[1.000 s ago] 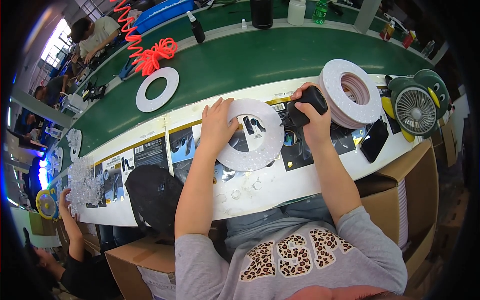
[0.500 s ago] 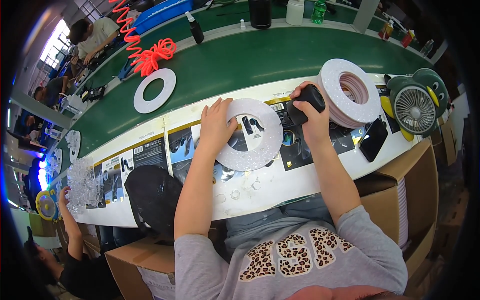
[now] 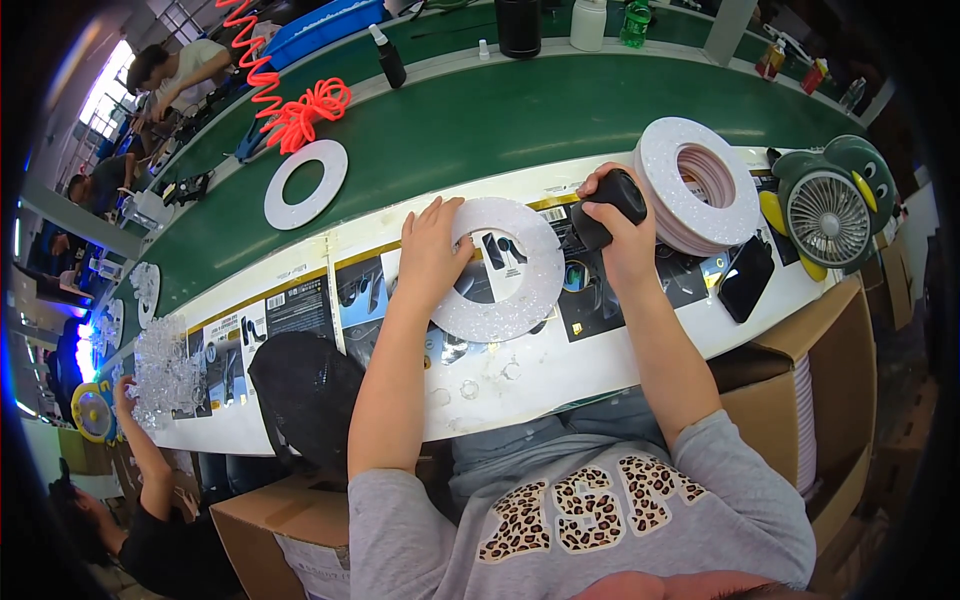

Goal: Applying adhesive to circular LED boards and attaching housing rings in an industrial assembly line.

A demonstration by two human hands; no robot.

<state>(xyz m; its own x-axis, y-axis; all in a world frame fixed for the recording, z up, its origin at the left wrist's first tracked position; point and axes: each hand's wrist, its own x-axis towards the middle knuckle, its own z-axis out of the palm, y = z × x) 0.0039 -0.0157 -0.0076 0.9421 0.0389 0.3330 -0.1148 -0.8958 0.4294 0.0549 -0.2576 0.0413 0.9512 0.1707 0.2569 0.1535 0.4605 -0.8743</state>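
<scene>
Right now the left hand (image 3: 432,245) lies flat, fingers spread, pressing on the left side of a white foam ring (image 3: 497,268) that sits on the pale front strip of the workbench (image 3: 560,370), over a row of dark printed cards (image 3: 300,315). Hand isn't clenched, it's just holding the ring down, w/ fingertips near the ring's inner hole.

The right hand (image 3: 625,235) is clenched around a black handheld tool (image 3: 612,205), w/ the tool's lower end at the ring's right edge; can't tell if it actually touches the ring.

Just right of the tool is a stack of similar white rings (image 3: 697,185), pinkish in the layers. Further right is a small green desk fan (image 3: 832,205) w/ a cartoon-bird look, and a black phone-like slab (image 3: 745,278) lying betw. the stack and the bench edge.

On the green belt (image 3: 520,110) behind, well apart from the hands, one more single white ring (image 3: 305,183) lies flat, w/ a coiled red-orange hose (image 3: 290,100) near it. Dark bottle (image 3: 517,25) and a white one (image 3: 590,22) stand at the far side.

A few small clear discs (image 3: 470,385) are on the bench in front of the ring. A black bag-like thing (image 3: 305,385) hangs at the bench edge, left of the left forearm. Cardboard boxes (image 3: 820,380) are at the lower right and lower left. Another person's arm (image 3: 140,445) reaches up at the far left toward a pile of clear parts (image 3: 165,375).
</scene>
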